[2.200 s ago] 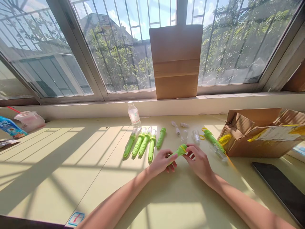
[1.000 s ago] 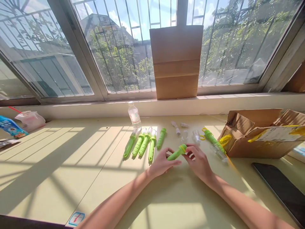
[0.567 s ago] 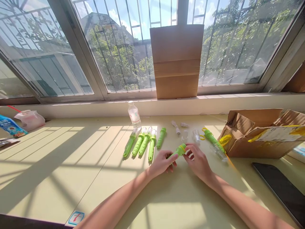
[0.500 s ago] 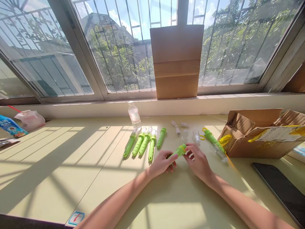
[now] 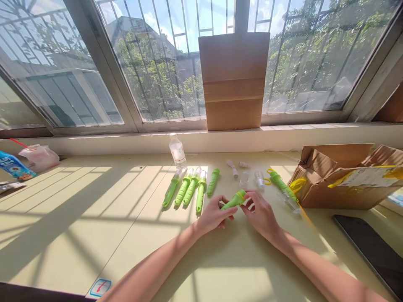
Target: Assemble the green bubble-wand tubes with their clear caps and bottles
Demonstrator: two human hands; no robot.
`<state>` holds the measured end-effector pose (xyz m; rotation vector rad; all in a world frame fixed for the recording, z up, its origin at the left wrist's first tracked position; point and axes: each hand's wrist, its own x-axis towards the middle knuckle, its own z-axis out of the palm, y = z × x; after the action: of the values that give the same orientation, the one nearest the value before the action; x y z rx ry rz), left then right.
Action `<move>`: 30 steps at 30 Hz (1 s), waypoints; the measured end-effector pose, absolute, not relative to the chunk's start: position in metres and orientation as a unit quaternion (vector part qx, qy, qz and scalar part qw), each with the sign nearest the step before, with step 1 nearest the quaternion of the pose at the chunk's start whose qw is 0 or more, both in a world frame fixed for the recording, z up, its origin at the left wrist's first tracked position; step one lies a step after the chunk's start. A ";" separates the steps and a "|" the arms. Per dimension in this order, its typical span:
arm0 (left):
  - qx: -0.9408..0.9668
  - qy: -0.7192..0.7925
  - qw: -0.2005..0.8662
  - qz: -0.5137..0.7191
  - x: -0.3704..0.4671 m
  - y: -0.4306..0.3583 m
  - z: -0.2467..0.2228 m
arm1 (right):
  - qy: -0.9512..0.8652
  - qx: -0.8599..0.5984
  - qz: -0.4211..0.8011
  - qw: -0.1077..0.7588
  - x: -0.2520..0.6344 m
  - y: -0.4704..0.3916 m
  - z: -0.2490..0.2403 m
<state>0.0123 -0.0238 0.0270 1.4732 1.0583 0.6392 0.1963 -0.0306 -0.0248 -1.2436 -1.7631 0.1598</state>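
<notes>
Between my two hands is a green plastic tube (image 5: 233, 202) with a yellow ring round its far end. My left hand (image 5: 214, 214) is closed round the lower part, thumb along the side. The fingers of my right hand (image 5: 262, 213) pinch at the ringed end; their tips are partly hidden. Just beyond lies a plain green tube (image 5: 213, 182). To its left several green tubes with clear tops (image 5: 189, 188) lie in a row. Small clear caps (image 5: 244, 179) and pale pink-white pieces (image 5: 233, 168) are scattered beyond my right hand.
A water bottle (image 5: 178, 152) stands near the sill. At right are a green tube with a clear end (image 5: 281, 184), an opened cardboard box (image 5: 340, 188) and a black phone (image 5: 371, 251). A pink-white container (image 5: 40, 158) and blue packet (image 5: 15, 166) sit far left.
My left thumb and fingers have shifted slightly on the green tube, so more of its lower part shows. My right hand stays at the ringed end. Everything else lies unmoved.
</notes>
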 end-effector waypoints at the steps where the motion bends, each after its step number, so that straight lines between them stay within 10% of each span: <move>1: 0.628 0.447 0.575 0.276 0.013 -0.024 0.026 | -0.719 -0.509 0.063 0.470 0.196 -0.031 -0.025; 30: 0.635 0.475 0.541 0.281 0.013 -0.025 0.028 | -0.713 -0.510 0.071 0.475 0.197 -0.032 -0.023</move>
<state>0.0132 -0.0247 0.0276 1.5096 1.1279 0.6680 0.1969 -0.0317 -0.0232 -1.2464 -1.7442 0.1730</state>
